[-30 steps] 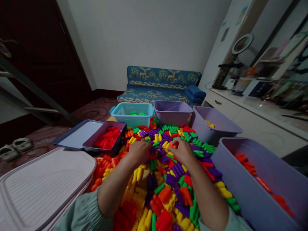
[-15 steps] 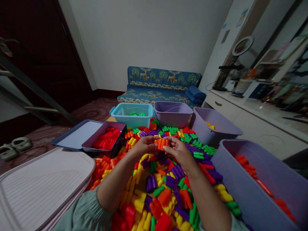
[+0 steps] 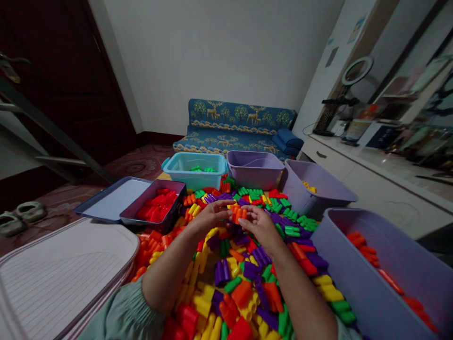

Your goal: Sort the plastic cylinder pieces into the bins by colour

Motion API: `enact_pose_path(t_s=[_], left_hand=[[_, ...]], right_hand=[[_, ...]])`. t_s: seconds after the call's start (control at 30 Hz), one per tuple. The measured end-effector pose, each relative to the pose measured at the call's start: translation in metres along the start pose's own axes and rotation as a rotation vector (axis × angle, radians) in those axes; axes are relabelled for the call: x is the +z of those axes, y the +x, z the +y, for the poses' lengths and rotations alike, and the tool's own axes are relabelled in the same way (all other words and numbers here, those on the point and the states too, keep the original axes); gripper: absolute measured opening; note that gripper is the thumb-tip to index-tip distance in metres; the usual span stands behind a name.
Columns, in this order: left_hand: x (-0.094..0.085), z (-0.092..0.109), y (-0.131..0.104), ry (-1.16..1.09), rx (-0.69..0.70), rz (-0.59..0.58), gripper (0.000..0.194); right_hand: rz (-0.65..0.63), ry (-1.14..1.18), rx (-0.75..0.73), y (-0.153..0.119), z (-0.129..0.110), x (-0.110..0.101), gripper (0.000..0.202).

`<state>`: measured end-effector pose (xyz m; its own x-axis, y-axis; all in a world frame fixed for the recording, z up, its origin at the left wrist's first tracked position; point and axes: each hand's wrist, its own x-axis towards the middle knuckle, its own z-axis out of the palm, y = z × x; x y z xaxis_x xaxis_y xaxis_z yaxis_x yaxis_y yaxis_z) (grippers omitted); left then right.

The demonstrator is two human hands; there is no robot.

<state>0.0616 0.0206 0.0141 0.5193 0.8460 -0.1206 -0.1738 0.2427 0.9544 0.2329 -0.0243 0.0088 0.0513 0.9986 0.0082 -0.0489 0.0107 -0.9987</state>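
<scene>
Over the middle of the pile, both hands meet at a small ridged orange plastic building block. My right hand grips its right side between thumb and fingers. From the left, my left hand has its thumb at the block's near left edge and its forefinger stretched over the far side; its other fingers are partly hidden. Beneath and around my hands lie many loose ridged building blocks in red, yellow, green, purple and orange. Rows of green blocks lie just right of my right hand.
A blue bin holds green blocks. Beside it stand a purple bin, a lilac bin with yellow blocks and a larger bin with orange-red ones. Left are a case of red blocks and a white lid.
My fingers have loosened and shifted slightly around the orange block, and it sits a little lower and turned. The bins have stayed in place.
</scene>
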Motion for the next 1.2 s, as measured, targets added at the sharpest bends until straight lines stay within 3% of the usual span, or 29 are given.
enact_pose_path(t_s=[0.17, 0.37, 0.6, 0.9, 1.2], left_hand=[[-0.001, -0.008, 0.004, 0.023, 0.049, -0.113, 0.067], [-0.001, -0.010, 0.006, 0.047, 0.047, -0.082, 0.073], [0.005, -0.004, 0.002, 0.022, 0.016, -0.051, 0.079], [0.000, -0.010, 0.007, -0.004, 0.025, -0.027, 0.062], [0.003, -0.008, 0.005, 0.002, 0.042, 0.001, 0.057]], right_hand=[[0.050, -0.057, -0.026, 0.002, 0.003, 0.001, 0.044], [-0.001, -0.092, -0.007, -0.002, 0.003, 0.006, 0.049], [0.066, -0.152, -0.078, 0.001, 0.008, 0.002, 0.038], [0.035, -0.163, -0.074, 0.000, 0.008, 0.005, 0.042], [0.016, -0.192, -0.028, -0.001, 0.008, 0.004, 0.033]])
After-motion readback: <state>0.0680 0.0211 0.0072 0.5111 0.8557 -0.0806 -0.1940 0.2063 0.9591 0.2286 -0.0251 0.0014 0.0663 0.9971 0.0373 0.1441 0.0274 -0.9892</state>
